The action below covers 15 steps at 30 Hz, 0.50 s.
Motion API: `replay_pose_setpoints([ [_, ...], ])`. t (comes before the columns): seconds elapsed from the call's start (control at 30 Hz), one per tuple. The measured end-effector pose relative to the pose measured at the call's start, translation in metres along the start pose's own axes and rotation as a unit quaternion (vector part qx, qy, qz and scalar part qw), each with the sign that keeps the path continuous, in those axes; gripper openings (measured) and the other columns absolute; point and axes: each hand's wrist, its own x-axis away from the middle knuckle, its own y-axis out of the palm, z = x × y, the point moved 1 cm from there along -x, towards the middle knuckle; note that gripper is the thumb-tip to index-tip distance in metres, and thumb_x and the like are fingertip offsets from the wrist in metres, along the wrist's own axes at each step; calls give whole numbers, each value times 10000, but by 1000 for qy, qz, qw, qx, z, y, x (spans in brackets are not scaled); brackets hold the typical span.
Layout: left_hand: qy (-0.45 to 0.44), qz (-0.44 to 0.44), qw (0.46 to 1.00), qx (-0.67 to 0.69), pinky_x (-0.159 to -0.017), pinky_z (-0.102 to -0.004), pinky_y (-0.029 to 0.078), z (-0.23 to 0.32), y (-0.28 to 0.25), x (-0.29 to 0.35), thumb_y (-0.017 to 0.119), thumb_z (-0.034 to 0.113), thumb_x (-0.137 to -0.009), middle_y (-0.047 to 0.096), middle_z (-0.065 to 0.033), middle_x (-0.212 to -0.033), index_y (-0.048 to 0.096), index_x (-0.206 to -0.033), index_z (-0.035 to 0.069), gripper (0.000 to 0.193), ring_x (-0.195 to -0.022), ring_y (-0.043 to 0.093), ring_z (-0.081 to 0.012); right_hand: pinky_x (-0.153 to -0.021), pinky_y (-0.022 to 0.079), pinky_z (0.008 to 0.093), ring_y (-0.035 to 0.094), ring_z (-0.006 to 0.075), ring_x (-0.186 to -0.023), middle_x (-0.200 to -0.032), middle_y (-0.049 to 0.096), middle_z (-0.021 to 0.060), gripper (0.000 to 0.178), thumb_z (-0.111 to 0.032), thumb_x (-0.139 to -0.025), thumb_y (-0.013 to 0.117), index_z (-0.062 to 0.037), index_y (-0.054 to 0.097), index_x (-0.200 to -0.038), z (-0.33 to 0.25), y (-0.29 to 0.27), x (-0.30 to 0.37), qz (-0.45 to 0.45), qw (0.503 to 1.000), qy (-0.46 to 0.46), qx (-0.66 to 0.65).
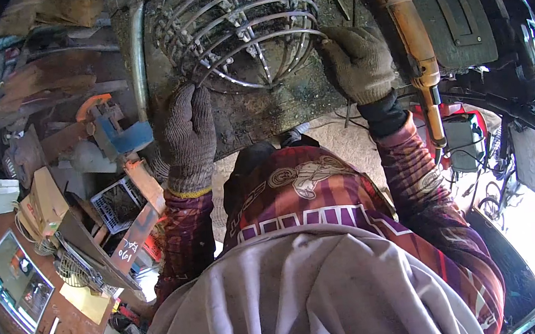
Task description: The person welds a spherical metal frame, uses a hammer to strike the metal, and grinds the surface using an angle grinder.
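A round cage of curved metal rods (242, 16), joined by ribs with bright spots, lies on the dark worktable (245, 119) in front of me. Both my hands wear grey knitted gloves. My left hand (188, 130) is closed at the cage's near left, pinching one end of a curved metal rod (252, 39). At the other end of this rod, on the right side, the fingers of my right hand (361, 62) are closed. The rod bows across the near part of the cage; whether it is fixed to the ribs I cannot tell.
An orange angle grinder (414, 42) with a yellowish disc lies right of my right hand, beside a dark welding mask (459, 16). A metal tube (140, 62) lies at the table's left. Further left are a blue clamp-like tool (120, 135) and a plastic crate (117, 205).
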Motion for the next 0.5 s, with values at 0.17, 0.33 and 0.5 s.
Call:
replay_pose_setpoints([
  [0.17,1,5,1000,9,-813,-390,560,5,-1,-3,710,166,-956,747,-187,-1030,720,-1115,-16,241,-916,729,-313,-770,561,439,704,366,-893,-953,730,150,198,-249,-930,698,-125,770,-1068,-2,-2,-1,-13,1000,8,-8],
  [0.33,-21,-2,1000,-9,-833,-392,557,5,-3,-5,683,214,-980,744,-177,-1039,726,-1107,-8,260,-915,724,-313,-769,557,440,700,370,-896,-965,729,145,204,-251,-933,690,-122,769,-1069,0,-2,-1,-1,1000,-3,-14],
  [0.5,19,23,999,-13,-772,-408,575,3,-2,-7,715,190,-948,745,-181,-986,723,-1060,5,217,-884,736,-348,-793,551,447,693,375,-907,-989,729,144,224,-280,-942,678,-121,769,-1071,0,-3,-1,-14,1000,-2,-19],
])
